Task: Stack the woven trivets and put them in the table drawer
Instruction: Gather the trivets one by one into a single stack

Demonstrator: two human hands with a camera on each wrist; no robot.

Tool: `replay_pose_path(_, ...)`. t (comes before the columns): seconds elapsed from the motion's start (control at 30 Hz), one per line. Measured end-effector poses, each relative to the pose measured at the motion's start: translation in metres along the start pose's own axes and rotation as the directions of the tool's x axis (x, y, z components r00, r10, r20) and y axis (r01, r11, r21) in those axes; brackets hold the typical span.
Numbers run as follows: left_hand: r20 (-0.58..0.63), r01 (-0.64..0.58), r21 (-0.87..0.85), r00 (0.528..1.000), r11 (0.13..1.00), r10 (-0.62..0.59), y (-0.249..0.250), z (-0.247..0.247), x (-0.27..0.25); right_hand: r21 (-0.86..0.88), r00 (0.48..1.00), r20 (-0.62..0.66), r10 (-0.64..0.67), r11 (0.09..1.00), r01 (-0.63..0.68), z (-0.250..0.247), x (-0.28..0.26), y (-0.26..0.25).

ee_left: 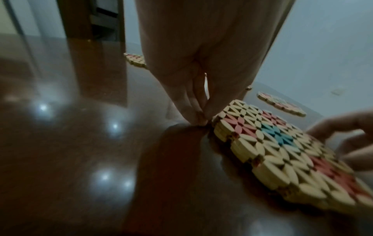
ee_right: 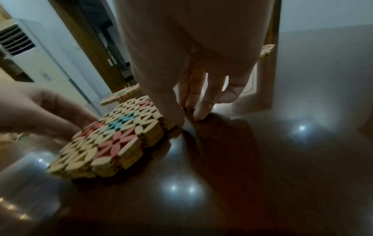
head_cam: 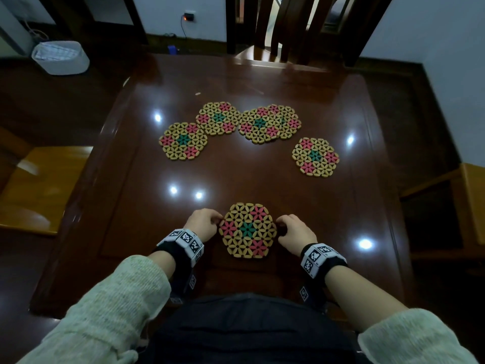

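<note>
A stack of hexagonal woven trivets [head_cam: 248, 229] [ee_left: 272, 143] [ee_right: 115, 137], tan with pink and teal flowers, lies near the front edge of the dark glossy table [head_cam: 236, 177]. My left hand [head_cam: 219, 219] [ee_left: 203, 121] has its fingertips bunched against the stack's left corner. My right hand [head_cam: 279, 224] [ee_right: 187, 118] points down beside the right edge, thumb against the stack, fingers on the table. Farther back lie single trivets [head_cam: 183, 141], [head_cam: 217, 118], [head_cam: 315, 156] and an overlapping pair [head_cam: 270, 123]. No drawer shows.
A dark wooden chair [head_cam: 288, 27] stands at the table's far side. Wooden stools sit left [head_cam: 34, 185] and right [head_cam: 472, 200] of the table. A white basket [head_cam: 61, 57] is on the floor at far left.
</note>
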State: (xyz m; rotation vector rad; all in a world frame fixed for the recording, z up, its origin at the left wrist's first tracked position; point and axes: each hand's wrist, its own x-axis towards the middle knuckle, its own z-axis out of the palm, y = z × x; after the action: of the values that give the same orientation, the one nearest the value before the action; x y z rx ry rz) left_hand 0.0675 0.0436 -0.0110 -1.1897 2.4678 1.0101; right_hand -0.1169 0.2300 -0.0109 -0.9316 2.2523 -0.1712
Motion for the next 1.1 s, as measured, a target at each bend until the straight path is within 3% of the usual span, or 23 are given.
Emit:
replay_pose_path(0.2,-0.039,0.069,-0.079,0.997,0.994,-0.073,0.011,-0.015,0.027,0.079,0.991,-0.109,0.081,0.994,-0.072,-0.036,0.023,0.008)
replay_pose_path(0.33,-0.072,0.101,-0.151,0.991,0.983,-0.113,0.021,-0.021,0.053,0.014,0.969,-0.222,0.112,0.994,-0.112,-0.063,0.053,0.015)
replay_pose_path(0.6,-0.083,0.117,-0.175,0.988,0.978,-0.133,0.036,-0.020,0.076,-0.084,0.970,-0.153,0.188,0.976,-0.203,-0.090,0.108,0.030)
replay_pose_path(0.77,-0.064,0.126,-0.177,0.988,0.976,-0.139,0.037,-0.022,0.079,-0.108,0.964,-0.260,0.056,0.990,-0.087,-0.074,0.101,0.009)
replay_pose_path(0.93,-0.031,0.110,-0.202,0.992,0.973,-0.119,0.046,-0.030,0.095,-0.002,0.980,-0.184,-0.075,0.997,0.076,-0.055,0.086,-0.019)
replay_pose_path(1.03,-0.015,0.132,-0.205,0.990,0.970,-0.138,0.050,-0.035,0.108,0.078,0.944,-0.330,-0.027,0.995,0.056,-0.061,0.087,-0.018)
replay_pose_path(1.1,0.010,0.139,-0.221,0.990,0.965,-0.140,0.055,-0.037,0.117,0.104,0.891,-0.438,0.122,0.991,-0.085,-0.069,0.090,-0.012)
